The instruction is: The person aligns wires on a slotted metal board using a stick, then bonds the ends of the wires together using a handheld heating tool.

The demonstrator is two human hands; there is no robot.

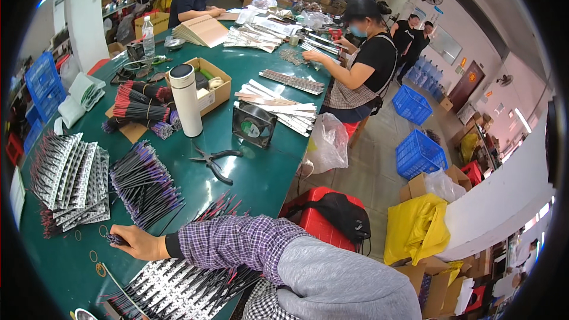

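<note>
My right hand (139, 243) reaches across the green table from the lower right, in a checked sleeve cover. Its fingers are closed on a small bundle of dark wires (116, 239), mostly hidden by the hand. Just beyond lies a pile of black wires with purple ends (145, 184). To the left are stacked white strips with black and red wires (71, 178). Under my forearm spreads another set of wired white strips (172, 287). Several rubber bands (99, 269) lie near the hand. My left hand is out of view.
Black-handled pliers (214, 161), a small fan (255, 124), a white flask (186, 101) and a cardboard box (216, 92) stand or lie farther up the table (178, 160). A co-worker (367, 53) sits at the right edge. A red stool (326, 219) holds a black bag.
</note>
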